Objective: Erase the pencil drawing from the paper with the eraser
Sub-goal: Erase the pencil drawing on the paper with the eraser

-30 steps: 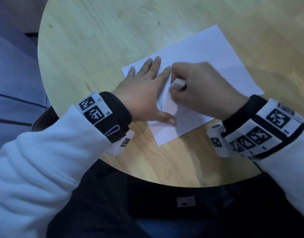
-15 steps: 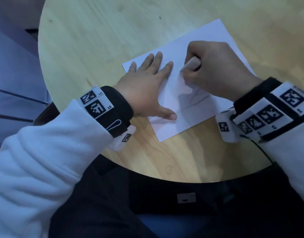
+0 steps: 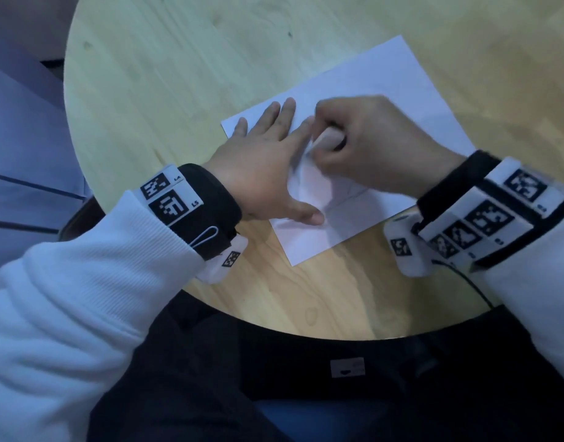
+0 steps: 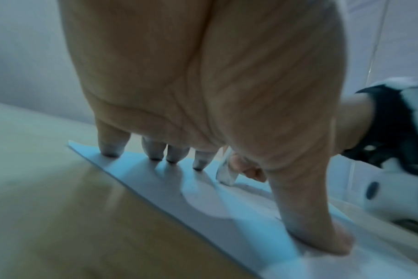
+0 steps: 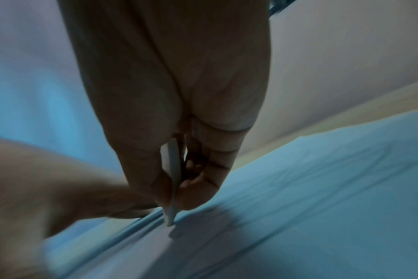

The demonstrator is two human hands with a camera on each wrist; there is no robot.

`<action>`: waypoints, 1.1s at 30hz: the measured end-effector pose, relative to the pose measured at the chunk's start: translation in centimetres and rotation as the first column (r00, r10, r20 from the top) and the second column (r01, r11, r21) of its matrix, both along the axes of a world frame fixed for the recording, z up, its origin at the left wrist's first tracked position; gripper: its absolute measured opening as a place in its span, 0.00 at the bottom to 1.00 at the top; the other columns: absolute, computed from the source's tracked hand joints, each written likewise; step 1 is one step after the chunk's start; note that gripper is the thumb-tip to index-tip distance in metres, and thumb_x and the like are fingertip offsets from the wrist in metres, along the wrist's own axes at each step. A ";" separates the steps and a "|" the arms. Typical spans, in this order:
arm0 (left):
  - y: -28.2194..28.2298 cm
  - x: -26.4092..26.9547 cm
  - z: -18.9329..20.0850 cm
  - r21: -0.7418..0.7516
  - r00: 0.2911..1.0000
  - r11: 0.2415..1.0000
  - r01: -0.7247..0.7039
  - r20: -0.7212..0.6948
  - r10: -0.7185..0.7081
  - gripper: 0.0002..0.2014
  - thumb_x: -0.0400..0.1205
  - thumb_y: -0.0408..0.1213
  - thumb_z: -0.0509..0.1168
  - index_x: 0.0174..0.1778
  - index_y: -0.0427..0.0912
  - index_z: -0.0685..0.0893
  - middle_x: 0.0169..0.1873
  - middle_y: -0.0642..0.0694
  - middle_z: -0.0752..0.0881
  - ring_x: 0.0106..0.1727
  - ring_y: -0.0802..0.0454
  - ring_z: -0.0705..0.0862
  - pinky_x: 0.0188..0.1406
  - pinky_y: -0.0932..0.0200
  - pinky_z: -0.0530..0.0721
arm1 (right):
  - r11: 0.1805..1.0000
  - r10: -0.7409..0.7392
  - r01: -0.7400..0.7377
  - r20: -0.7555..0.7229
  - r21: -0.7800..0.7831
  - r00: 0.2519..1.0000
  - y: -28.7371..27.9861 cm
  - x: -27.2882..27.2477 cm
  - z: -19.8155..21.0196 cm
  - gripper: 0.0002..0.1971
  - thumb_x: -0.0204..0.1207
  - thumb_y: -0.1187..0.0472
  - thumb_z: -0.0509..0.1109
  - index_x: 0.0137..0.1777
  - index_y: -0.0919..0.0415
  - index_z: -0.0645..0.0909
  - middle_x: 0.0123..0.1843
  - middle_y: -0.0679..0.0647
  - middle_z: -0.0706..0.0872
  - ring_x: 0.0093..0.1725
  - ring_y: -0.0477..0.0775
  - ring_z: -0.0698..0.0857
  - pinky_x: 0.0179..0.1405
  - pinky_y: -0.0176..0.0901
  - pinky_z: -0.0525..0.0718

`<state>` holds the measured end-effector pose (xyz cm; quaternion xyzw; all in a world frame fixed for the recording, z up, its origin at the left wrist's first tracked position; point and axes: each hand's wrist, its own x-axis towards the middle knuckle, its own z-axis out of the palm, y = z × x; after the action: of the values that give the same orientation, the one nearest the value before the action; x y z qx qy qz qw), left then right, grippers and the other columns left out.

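A white sheet of paper (image 3: 379, 87) lies tilted on the round wooden table (image 3: 178, 74). Faint pencil lines (image 3: 350, 196) show near its lower part. My left hand (image 3: 267, 164) lies flat on the paper's left end, fingers spread and straight, thumb (image 4: 322, 236) pressing the sheet down. My right hand (image 3: 369, 145) pinches a small white eraser (image 3: 325, 138) between thumb and fingers. The eraser's tip (image 5: 171, 217) touches the paper right beside the left index finger. In the left wrist view the eraser (image 4: 226, 173) stands just past the left fingertips (image 4: 198, 164).
The table's near rim (image 3: 306, 333) curves in front of my dark lap. A thin cable (image 3: 468, 282) runs from the right wrist band over the table edge. Bare wood lies beyond and left of the paper.
My right hand has swept the eraser back toward the left hand after moving up and to the right half a second ago. The left hand has stayed flat on the paper.
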<state>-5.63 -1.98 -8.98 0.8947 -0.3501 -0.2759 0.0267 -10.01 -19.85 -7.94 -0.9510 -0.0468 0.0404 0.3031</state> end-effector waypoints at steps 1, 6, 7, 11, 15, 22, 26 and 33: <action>0.0 0.0 -0.1 0.011 1.000 1.000 -0.002 0.007 0.002 0.70 0.61 0.80 0.69 0.90 0.53 0.37 0.89 0.44 0.34 0.89 0.47 0.34 0.87 0.34 0.43 | 0.998 -0.064 0.064 0.036 -0.015 0.997 -0.8 0.5 0.0 0.04 0.72 0.67 0.62 0.40 0.64 0.79 0.32 0.56 0.83 0.32 0.55 0.75 0.30 0.44 0.71; 0.0 0.0 0.0 -0.014 1.000 1.000 -0.008 -0.006 0.008 0.69 0.60 0.79 0.71 0.90 0.55 0.41 0.89 0.43 0.35 0.90 0.46 0.35 0.87 0.33 0.43 | 1.000 0.005 -0.005 0.015 0.023 1.000 0.9 -0.5 -0.2 0.06 0.72 0.67 0.63 0.36 0.57 0.76 0.28 0.51 0.78 0.28 0.48 0.74 0.28 0.41 0.70; -0.1 0.0 0.1 -0.020 1.000 1.000 -0.012 -0.014 0.011 0.68 0.59 0.79 0.71 0.90 0.56 0.45 0.89 0.43 0.35 0.90 0.46 0.35 0.87 0.32 0.43 | 0.997 0.055 -0.053 -0.031 0.054 0.998 1.5 -0.9 -0.1 0.08 0.71 0.68 0.64 0.35 0.55 0.74 0.27 0.47 0.76 0.28 0.46 0.74 0.26 0.34 0.68; 0.1 -0.1 0.2 0.008 0.999 1.000 -0.004 0.044 0.004 0.66 0.58 0.81 0.68 0.90 0.57 0.48 0.90 0.43 0.40 0.90 0.45 0.41 0.87 0.37 0.51 | 0.998 0.061 -0.057 -0.173 0.032 0.983 0.4 -0.3 0.8 0.04 0.74 0.65 0.70 0.40 0.59 0.79 0.33 0.48 0.81 0.32 0.47 0.75 0.27 0.33 0.70; 0.2 0.2 0.7 -0.060 0.987 0.997 -0.050 0.151 0.058 0.55 0.58 0.82 0.67 0.81 0.61 0.66 0.80 0.47 0.64 0.81 0.42 0.63 0.75 0.43 0.65 | 0.993 0.115 -0.120 -0.388 0.010 0.914 -1.8 -0.1 2.6 0.04 0.73 0.57 0.75 0.39 0.48 0.83 0.33 0.41 0.85 0.33 0.41 0.82 0.29 0.34 0.80; 1.5 1.8 -0.2 0.080 0.992 0.991 -0.103 0.075 0.097 0.69 0.57 0.85 0.67 0.88 0.64 0.38 0.88 0.44 0.33 0.88 0.41 0.30 0.85 0.30 0.37 | 0.998 0.057 -0.050 -0.442 0.028 0.895 -2.9 -0.1 3.8 0.03 0.79 0.51 0.73 0.48 0.45 0.89 0.39 0.44 0.93 0.41 0.50 0.91 0.51 0.65 0.91; 1.6 2.3 -0.3 0.131 0.993 0.984 -0.120 0.024 0.118 0.72 0.52 0.88 0.64 0.85 0.68 0.28 0.85 0.43 0.24 0.85 0.39 0.23 0.82 0.26 0.32 | 0.979 -0.126 0.169 -0.319 0.112 0.939 -3.2 0.5 2.7 0.09 0.84 0.59 0.66 0.59 0.48 0.86 0.42 0.48 0.94 0.40 0.47 0.92 0.46 0.45 0.90; 1.5 2.1 -0.4 0.134 0.994 0.985 -0.112 0.015 0.111 0.72 0.52 0.88 0.64 0.83 0.69 0.26 0.85 0.42 0.23 0.85 0.38 0.23 0.81 0.23 0.33 | 0.951 -0.231 0.273 -0.252 0.148 0.940 -1.5 0.3 0.6 0.09 0.82 0.50 0.72 0.51 0.55 0.79 0.35 0.51 0.92 0.29 0.49 0.87 0.20 0.38 0.81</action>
<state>-3.52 -0.50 -9.36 0.9138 -0.2801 -0.2935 -0.0196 -9.67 -21.34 -7.37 -0.9065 0.1078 0.1073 0.3939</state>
